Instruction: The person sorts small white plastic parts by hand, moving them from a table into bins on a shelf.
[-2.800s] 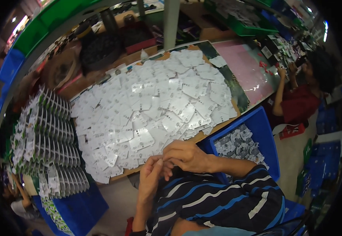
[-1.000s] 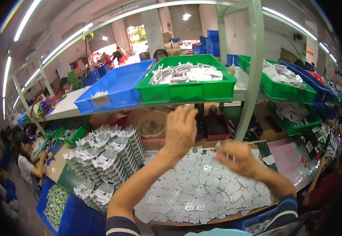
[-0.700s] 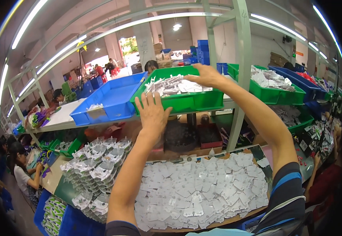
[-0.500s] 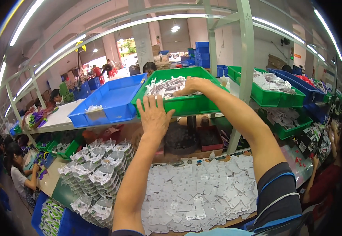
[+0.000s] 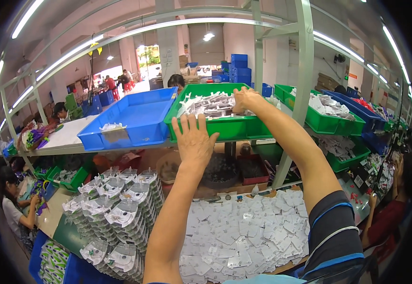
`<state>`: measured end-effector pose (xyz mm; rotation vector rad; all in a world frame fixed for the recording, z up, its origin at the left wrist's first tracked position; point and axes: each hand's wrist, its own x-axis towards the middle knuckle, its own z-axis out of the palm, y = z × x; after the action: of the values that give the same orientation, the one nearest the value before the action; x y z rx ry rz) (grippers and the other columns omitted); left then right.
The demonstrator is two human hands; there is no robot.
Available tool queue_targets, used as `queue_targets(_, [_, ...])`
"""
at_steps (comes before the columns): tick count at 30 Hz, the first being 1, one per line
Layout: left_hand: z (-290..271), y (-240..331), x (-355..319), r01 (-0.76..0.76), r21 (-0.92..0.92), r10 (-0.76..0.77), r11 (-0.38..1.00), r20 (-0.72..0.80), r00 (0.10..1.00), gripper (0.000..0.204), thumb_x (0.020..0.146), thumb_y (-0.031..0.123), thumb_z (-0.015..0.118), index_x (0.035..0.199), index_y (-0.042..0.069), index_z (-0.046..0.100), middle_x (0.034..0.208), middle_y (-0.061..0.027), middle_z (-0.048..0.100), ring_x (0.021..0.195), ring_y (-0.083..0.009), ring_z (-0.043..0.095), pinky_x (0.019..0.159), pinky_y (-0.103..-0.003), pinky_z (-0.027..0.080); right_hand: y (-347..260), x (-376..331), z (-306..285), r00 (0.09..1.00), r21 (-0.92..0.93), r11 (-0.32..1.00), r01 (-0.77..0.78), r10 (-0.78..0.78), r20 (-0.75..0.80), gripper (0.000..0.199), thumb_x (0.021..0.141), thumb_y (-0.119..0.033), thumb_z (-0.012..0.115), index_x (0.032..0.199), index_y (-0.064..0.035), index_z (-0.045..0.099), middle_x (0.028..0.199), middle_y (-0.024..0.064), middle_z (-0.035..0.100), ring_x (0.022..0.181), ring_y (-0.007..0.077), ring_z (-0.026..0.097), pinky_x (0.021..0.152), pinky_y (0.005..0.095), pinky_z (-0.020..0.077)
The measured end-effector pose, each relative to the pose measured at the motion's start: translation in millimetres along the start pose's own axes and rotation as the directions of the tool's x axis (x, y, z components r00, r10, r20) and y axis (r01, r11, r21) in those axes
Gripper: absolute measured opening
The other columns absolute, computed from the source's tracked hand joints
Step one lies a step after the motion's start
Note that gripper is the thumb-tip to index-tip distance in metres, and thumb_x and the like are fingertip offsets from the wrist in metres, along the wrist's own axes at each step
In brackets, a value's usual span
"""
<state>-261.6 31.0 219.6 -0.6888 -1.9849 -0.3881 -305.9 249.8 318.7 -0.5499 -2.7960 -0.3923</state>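
Right hand: the right hand [image 5: 246, 98] reaches over the front rim of the green bin [image 5: 225, 127] on the shelf, fingers curled down among the packets [image 5: 210, 105]; whether they grip one, I cannot tell.
Left hand: the left hand [image 5: 194, 140] is spread flat, fingers open, against the bin's front wall, probably to steady it.
Packets: small flat white and grey pieces, heaped loosely toward the bin's left and middle.
Bin: rests at the shelf's front edge, just beside a blue bin [image 5: 130, 118].
Surface: white cards [image 5: 244, 232] cover the surface below.
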Motion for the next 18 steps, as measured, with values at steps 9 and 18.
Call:
queue_targets(9, [2, -2, -4, -0.007, -0.029, 0.006, 1.000, -0.024, 1.000, 0.067, 0.077, 0.040, 0.075, 0.125, 0.004, 0.045, 0.120, -0.0143, 0.047, 0.125, -0.0327, 0.038, 0.113, -0.055, 0.017, 37, 31, 15, 0.937, 0.167, 0.944, 0.283, -0.310, 0.160, 0.051, 0.075, -0.015, 0.059, 0.125, -0.0064, 0.058, 0.121, 0.0191, 0.063, 0.111, 0.0329, 0.063, 0.091, 0.0428, 0.0523])
queue_targets(18, [6, 1, 1, 0.002, -0.020, -0.002, 1.000, -0.023, 1.000, 0.067, 0.078, 0.040, 0.075, 0.125, 0.004, 0.044, 0.120, -0.0137, 0.047, 0.125, -0.0321, 0.038, 0.113, -0.055, 0.016, 90, 9, -14, 0.969, 0.692, 0.717, 0.084, -0.221, 0.111, 0.047, 0.076, -0.016, 0.063, 0.123, -0.0098, 0.061, 0.103, 0.0136, 0.067, 0.083, 0.0269, 0.069, 0.061, 0.0396, 0.0572])
